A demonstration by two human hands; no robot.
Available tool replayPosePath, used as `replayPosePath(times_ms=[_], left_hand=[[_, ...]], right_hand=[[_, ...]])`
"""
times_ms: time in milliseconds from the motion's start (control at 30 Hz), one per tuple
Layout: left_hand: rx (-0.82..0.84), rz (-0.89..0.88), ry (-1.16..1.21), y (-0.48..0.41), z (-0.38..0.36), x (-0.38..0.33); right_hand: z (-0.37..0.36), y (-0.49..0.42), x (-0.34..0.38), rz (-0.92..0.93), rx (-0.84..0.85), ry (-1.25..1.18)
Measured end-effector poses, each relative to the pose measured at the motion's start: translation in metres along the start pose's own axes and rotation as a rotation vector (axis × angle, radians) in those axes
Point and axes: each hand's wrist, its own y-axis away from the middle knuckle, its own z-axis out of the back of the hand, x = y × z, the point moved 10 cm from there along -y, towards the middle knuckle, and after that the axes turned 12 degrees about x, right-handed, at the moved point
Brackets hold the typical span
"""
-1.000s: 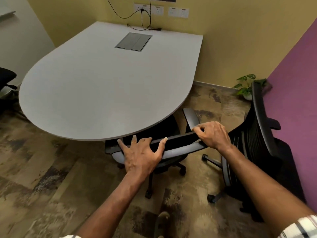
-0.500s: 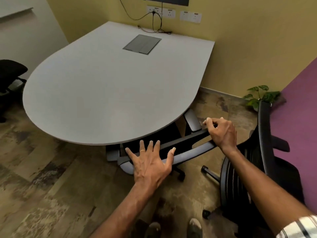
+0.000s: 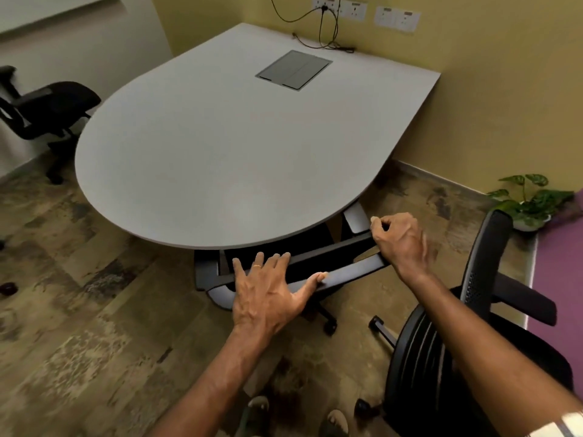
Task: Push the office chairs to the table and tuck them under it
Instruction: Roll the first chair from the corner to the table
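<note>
A grey table (image 3: 220, 152) with a rounded end stands in front of me. One black office chair (image 3: 334, 252) is tucked under its near edge, so only the backrest top and armrests show. My left hand (image 3: 268, 291) lies spread over the backrest's left part, fingers straight and thumb touching the lower rail. At the backrest's right end, my right hand (image 3: 400, 241) has its fingers curled round the top edge. A second black chair (image 3: 485, 279) stands apart from the table at my right. A third chair (image 3: 47, 111) sits at the far left by the wall.
A potted plant (image 3: 533, 203) stands on the floor in the right corner, behind the second chair. A grey hatch (image 3: 293, 69) is set into the tabletop, and a cable (image 3: 325, 33) runs to the wall sockets. My feet (image 3: 337, 421) show at the bottom edge.
The chair has slid further under the table. My left hand has opened from a wrap over the backrest to straight, spread fingers. My right hand stayed at the right end.
</note>
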Motion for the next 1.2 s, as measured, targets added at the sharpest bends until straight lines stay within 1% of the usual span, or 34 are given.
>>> replayPosePath(times_ms=[67,133,200,267,433,500,633,733,900,1000,1200], left_hand=[[-0.05,-0.021,-0.04,0.0,0.013,0.015],[-0.094,-0.042,-0.084,-0.002,0.027,0.036],[-0.069,-0.054,-0.103,-0.009,0.033,0.06],[-0.045,-0.089,-0.086,-0.02,0.037,0.075],[-0.054,-0.17,-0.063,-0.052,0.045,0.09],[-0.048,-0.157,-0.067,-0.06,0.045,0.093],[-0.021,-0.099,-0.012,-0.07,0.038,0.07],[-0.012,-0.075,0.006,-0.08,0.035,0.043],[-0.02,-0.002,0.006,-0.101,0.034,0.005],[-0.018,0.059,0.039,-0.119,0.032,-0.017],[-0.042,0.135,0.082,-0.153,0.028,-0.052]], right_hand=[[-0.007,0.01,0.012,0.044,0.022,0.041],[-0.018,0.02,0.028,0.088,0.043,0.013],[-0.027,0.031,0.045,0.102,0.053,-0.043],[-0.028,0.038,0.056,0.098,0.004,-0.076],[-0.029,0.035,0.07,0.104,-0.042,-0.11],[-0.029,0.03,0.073,0.117,-0.065,-0.101],[-0.023,-0.006,0.047,0.085,-0.032,-0.106],[-0.012,-0.04,0.034,0.094,-0.001,-0.055],[0.003,-0.094,0.014,0.169,0.006,-0.132],[0.01,-0.131,0.006,0.185,0.041,-0.168],[0.008,-0.206,-0.003,0.258,0.158,-0.063]])
